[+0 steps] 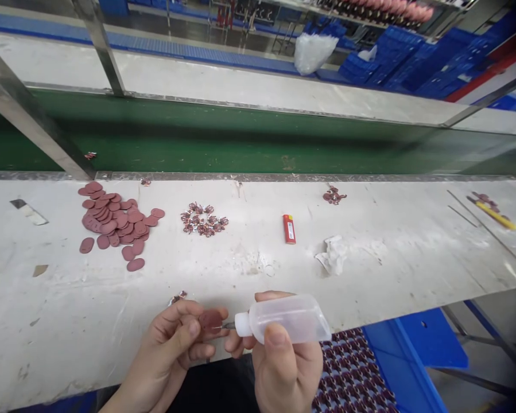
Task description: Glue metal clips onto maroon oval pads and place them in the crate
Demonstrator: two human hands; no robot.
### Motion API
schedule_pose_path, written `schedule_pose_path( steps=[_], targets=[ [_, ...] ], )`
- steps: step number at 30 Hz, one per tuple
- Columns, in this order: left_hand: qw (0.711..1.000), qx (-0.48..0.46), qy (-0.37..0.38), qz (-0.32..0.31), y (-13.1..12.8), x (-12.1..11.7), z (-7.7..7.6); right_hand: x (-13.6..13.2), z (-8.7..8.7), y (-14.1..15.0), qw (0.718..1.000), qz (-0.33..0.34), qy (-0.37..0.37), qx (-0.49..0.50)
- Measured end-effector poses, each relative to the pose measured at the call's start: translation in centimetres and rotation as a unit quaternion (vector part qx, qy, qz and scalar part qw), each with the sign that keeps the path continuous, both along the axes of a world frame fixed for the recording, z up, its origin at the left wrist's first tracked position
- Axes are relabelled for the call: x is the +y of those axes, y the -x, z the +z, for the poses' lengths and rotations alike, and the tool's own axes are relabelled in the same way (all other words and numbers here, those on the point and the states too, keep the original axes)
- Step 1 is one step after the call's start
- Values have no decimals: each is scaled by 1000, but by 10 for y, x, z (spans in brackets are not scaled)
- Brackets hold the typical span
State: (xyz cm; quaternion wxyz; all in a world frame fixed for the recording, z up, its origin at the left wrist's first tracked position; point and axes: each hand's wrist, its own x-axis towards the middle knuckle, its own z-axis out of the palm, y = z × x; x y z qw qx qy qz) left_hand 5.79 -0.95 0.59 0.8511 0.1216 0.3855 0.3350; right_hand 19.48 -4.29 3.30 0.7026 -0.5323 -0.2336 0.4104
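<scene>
A left hand [167,347], angled up from the bottom left of the frame, pinches a dark-red oval disc [210,319] between thumb and fingers at lower centre. The right hand [286,367], its thumb toward the viewer, grips a translucent bottle [292,317] laid nearly level, its nozzle [228,325] pointing left at the disc's right end.

on the scuffed white bench [85,324], maroon oval discs [111,222] lie heaped beyond and left of the left hand [169,341], small shiny clusters [205,230] nearly straight ahead of it. beyond the right hand [286,358] lie a red lighter [289,229] and, further right, crumpled white paper [335,254], thin rods [462,216] and a yellow stick [496,215].
</scene>
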Motion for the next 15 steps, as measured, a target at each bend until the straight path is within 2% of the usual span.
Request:
schedule_pose_path(
  steps=[6,15],
  targets=[
    [999,-30,15,3,-1,-3,2,-6,-8,3,990,8,-75,-121],
    [999,-53,-3,-14,-1,-7,-3,-4,-9,1,982,-18,-68,-175]
  ],
)
